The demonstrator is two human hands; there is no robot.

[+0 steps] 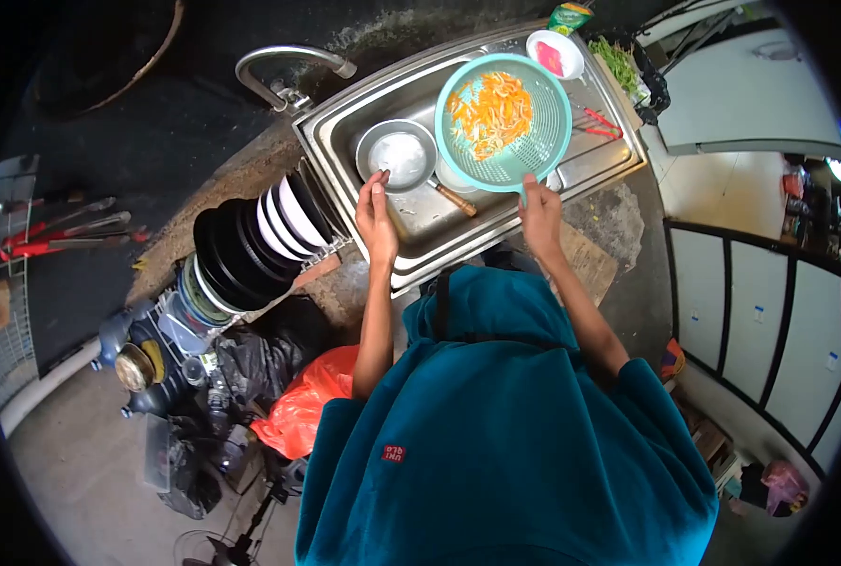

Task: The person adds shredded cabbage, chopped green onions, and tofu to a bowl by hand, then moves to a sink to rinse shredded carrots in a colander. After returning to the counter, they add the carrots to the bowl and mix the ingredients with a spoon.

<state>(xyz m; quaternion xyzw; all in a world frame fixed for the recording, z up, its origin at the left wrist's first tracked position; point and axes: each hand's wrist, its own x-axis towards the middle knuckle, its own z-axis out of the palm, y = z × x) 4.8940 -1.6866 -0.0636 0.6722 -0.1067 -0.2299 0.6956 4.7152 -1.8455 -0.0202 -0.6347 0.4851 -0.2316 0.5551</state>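
My right hand [539, 219] grips the short handle of a mint-green colander [557, 141], which is over the right part of the sink. Shredded orange and pale vegetables [492, 115] lie in the colander. My left hand [376, 223] has its fingers drawn together at the near rim of a grey pan [426, 141]. A small dark bit shows at those fingertips; I cannot make out what it is. The pan sits in the sink basin, with something whitish in it and its wooden handle [456, 199] pointing to the lower right. Under the colander a pale round dish is mostly hidden.
The steel sink [334, 141] has a curved faucet [293, 52] at its back left. A white bowl with a pink item [548, 58], red-handled tongs [600, 124] and greens [617, 71] are at the right. Plates [236, 250] stand in a rack at left, above a red bag [312, 401].
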